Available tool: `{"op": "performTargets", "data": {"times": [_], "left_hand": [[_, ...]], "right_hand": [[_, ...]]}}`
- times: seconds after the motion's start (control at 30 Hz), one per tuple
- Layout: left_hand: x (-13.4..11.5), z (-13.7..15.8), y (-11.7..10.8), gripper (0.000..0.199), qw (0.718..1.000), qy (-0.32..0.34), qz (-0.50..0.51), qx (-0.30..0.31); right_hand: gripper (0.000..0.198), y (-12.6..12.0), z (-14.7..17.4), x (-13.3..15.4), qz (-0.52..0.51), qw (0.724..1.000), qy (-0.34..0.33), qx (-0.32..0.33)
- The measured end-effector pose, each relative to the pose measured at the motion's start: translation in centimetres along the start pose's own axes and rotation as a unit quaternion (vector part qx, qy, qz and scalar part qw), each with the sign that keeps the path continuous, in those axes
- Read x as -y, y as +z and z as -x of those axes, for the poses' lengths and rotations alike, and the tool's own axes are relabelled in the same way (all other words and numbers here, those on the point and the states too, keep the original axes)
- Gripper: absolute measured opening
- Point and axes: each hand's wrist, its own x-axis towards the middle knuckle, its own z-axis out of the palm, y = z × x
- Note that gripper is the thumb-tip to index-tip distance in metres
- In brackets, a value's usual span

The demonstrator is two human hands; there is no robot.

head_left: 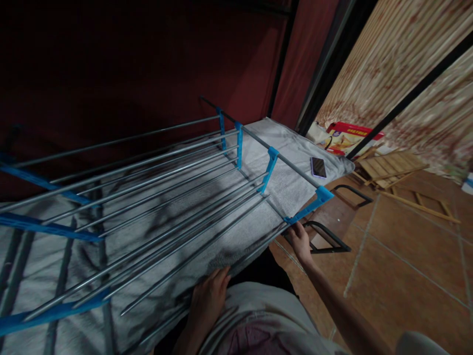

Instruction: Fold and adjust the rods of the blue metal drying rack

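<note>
A rack of grey metal rods (177,167) with blue plastic brackets (271,170) lies partly assembled on a grey cloth-covered surface (288,135). My right hand (300,241) is closed at the lower end of the near right blue bracket (314,204), where a rod along the front edge meets it. The thumb and fingertips press at this joint. My left hand (211,296) is closed over the same front rod, close to my lap; its palm side is hidden. Another rod (192,256) has its near left end loose, short of the left blue bracket (55,310).
A phone (318,167) rests on the cloth at the right. Black metal handles (332,241) stick out beside my right hand. Wooden slatted pieces (393,165) and a red box (349,137) lie on the tiled floor. A dark red panel (148,74) stands behind the rack.
</note>
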Motion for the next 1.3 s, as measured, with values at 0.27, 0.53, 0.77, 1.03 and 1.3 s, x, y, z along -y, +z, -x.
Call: {"op": "performTargets", "data": {"times": [0.27,0.53,0.77,1.03,1.3], "left_hand": [[0.5,-0.6,0.4,0.039,1.000,-0.004,0.025,0.014],[0.9,-0.6,0.7,0.041,0.998,0.023,0.052,0.009],[1.0,-0.6,1.1,0.038,0.997,0.011,0.077,0.012],[0.9,-0.7,1.1,0.041,0.992,-0.003,0.121,0.045],[1.0,-0.7,1.5,0.040,0.987,-0.017,0.153,0.047]], "right_hand": [[0.043,-0.3,-0.2,0.2,0.024,1.000,-0.006,0.001],[0.040,-0.5,-0.8,-0.3,0.024,1.000,0.005,0.013],[0.039,-0.6,-0.7,0.1,0.024,1.000,0.010,0.010],[0.040,-0.6,-0.4,1.1,0.030,0.999,0.003,0.008],[0.040,-0.6,-0.4,1.5,0.033,0.999,0.017,0.004]]}}
